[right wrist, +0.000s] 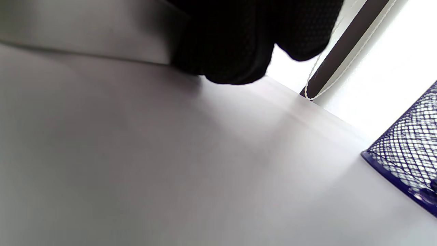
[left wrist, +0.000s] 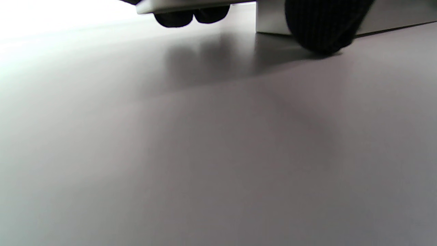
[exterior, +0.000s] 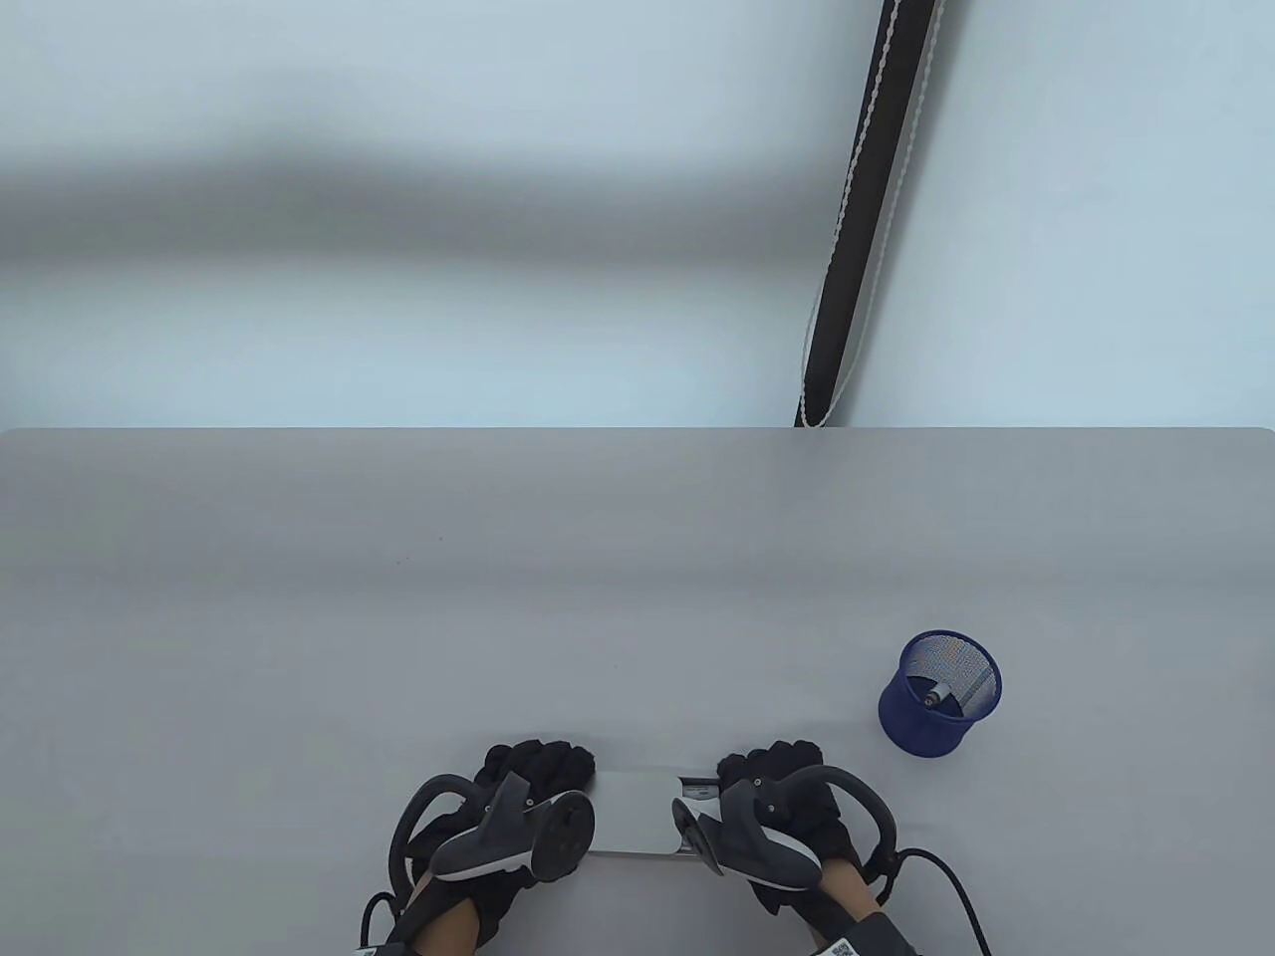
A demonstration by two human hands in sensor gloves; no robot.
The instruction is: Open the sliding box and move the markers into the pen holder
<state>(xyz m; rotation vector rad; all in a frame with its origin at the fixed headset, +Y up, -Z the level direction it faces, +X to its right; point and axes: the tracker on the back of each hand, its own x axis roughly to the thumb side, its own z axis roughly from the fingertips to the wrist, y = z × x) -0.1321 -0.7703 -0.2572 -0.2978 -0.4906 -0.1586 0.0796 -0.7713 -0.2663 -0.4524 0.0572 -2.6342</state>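
A flat white sliding box lies near the table's front edge, between my two hands. My left hand grips its left end, fingers curled over the far side. In the left wrist view the fingertips hook under one box edge and the thumb presses the box wall. My right hand grips the right end; its fingers wrap the box. The blue mesh pen holder stands to the right with one marker inside. I cannot see inside the box.
The grey table stretches away beyond the hands. A dark pole with a white cord hangs behind the table's far edge. The pen holder sits close to my right hand.
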